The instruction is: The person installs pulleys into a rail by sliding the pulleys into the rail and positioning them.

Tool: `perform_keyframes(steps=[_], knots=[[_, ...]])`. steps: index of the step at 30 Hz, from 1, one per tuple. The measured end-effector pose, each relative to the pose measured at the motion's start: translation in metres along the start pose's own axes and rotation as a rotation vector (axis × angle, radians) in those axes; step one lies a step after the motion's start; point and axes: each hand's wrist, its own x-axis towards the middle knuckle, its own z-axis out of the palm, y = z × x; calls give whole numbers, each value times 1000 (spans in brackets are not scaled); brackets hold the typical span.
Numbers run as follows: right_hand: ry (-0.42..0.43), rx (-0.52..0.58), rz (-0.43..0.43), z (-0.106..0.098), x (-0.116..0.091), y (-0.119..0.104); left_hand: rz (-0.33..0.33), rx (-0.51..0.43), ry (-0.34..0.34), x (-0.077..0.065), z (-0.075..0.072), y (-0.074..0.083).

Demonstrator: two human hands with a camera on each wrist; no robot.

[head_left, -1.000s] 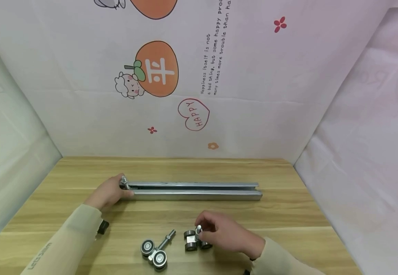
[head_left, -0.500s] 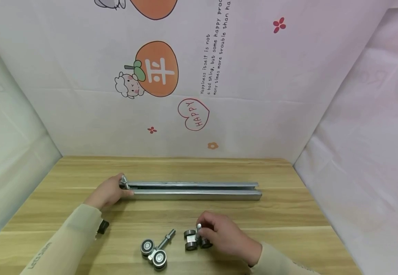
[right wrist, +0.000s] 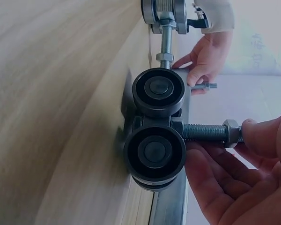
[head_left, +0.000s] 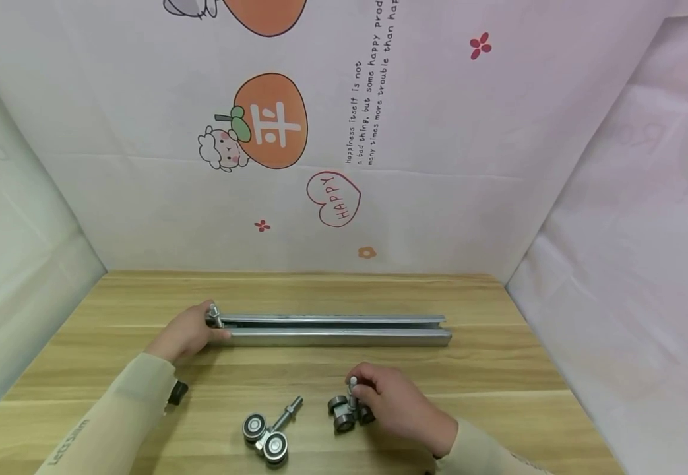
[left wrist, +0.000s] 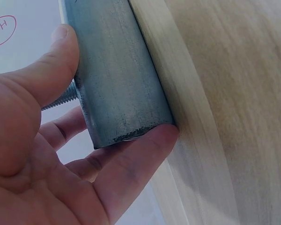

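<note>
A silver metal channel rail (head_left: 338, 339), slot upward, lies across the table. My left hand (head_left: 185, 334) grips its left end; in the left wrist view the thumb is on the upper edge and the fingers reach around the end. A threaded bolt (head_left: 216, 315) stands up out of the slot there, beside the thumb; whatever it joins inside is hidden. Nearer the front, my right hand (head_left: 400, 404) pinches the bolt and nut of a four-wheeled trolley roller (right wrist: 154, 152), thumb at the nut. Its dark wheels are close over the table, bolt pointing up.
Another trolley roller (head_left: 264, 437) lies on its side left of the right hand, its bolt pointing up and right. The wooden table (head_left: 498, 369) ends at a printed white cloth (head_left: 438, 198) behind, with white cloth on both sides.
My right hand has shifted the roller slightly to the right, and its wheels have turned a little. My left hand stays at the rail's end, and the other roller lies unmoved.
</note>
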Motion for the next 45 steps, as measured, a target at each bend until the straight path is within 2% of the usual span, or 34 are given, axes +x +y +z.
perform_keyframes(steps=[12, 22, 45], knots=[[26, -43, 19, -13, -4, 9, 13, 9, 6, -1, 0, 0], [100, -155, 48, -25, -11, 25, 2, 6, 2, 1, 2, -2], [194, -135, 204, -53, -18, 56, 14, -6, 3, 3, 0, -2]])
